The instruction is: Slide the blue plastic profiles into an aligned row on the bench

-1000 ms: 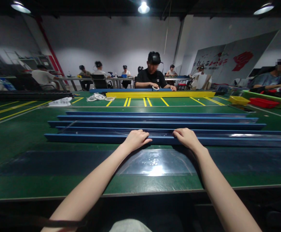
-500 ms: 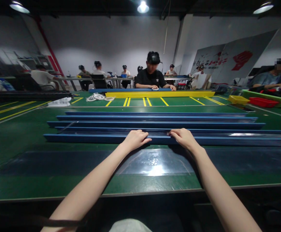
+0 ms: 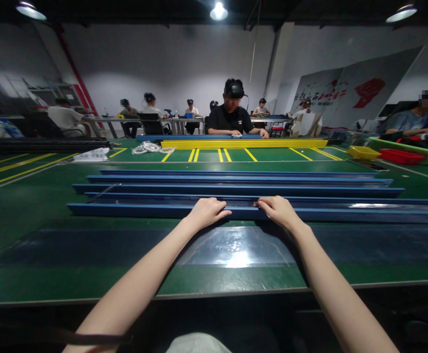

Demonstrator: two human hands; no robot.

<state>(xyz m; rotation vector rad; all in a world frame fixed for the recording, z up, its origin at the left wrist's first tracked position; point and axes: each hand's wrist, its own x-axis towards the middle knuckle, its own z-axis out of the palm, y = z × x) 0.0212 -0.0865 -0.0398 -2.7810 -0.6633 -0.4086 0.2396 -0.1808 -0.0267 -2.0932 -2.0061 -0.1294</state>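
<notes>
A long blue channel (image 3: pixel 125 211) lies crosswise on the green table, its open side up, with a clear plastic strip (image 3: pixel 368 205) glinting inside it toward the right. My left hand (image 3: pixel 208 211) grips the near wall, fingers over the top edge into the channel and thumb along the outside. To its right, my right hand (image 3: pixel 278 208) is closed over the same wall, fingertips bent down inside. Whether those fingertips also pinch the clear strip is too small to tell. Nearer me, a wide clear plastic sheet (image 3: pixel 99 247) lies flat on the table.
More blue channels (image 3: pixel 236 189) lie parallel just beyond. Farther back are a yellow bar (image 3: pixel 243 143), coiled white tubing (image 3: pixel 147 147), a yellow bin (image 3: pixel 364 152) and a red bin (image 3: pixel 401 155). A co-worker (image 3: pixel 232 117) sits opposite. The table's front edge (image 3: pixel 236 295) runs below my forearms.
Almost nothing differs. Both hands keep their places on the blue channel, and the view has shifted very slightly.
</notes>
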